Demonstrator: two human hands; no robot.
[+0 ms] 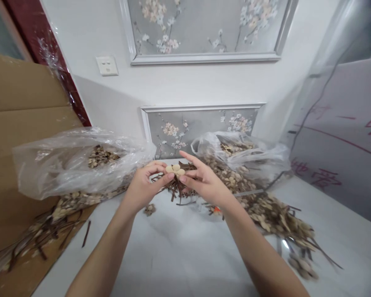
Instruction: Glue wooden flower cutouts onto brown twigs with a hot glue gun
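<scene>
Both hands meet near the middle of the view, above a white surface. A small flower-like piece with pale, rounded petals (pixel 174 169) is held between them. My left hand (pixel 146 183) pinches its left side with thumb and fingers. On the other side, my right hand (pixel 204 179) grips the right petal with its thumb and a finger, while its index finger points up and away. Just behind and below the hands lies a pile of thin dark brown sticks (pixel 177 189). What touches the underside of the piece is hidden by the fingers.
Clear plastic bags of pale and brown pieces stand at left (pixel 103 156) and right (pixel 235 148). Loose pieces (pixel 272 212) spill across the right side. A small cluster (pixel 149 209) lies below my left hand. Cardboard (pixel 24 123) is at far left, a wall behind.
</scene>
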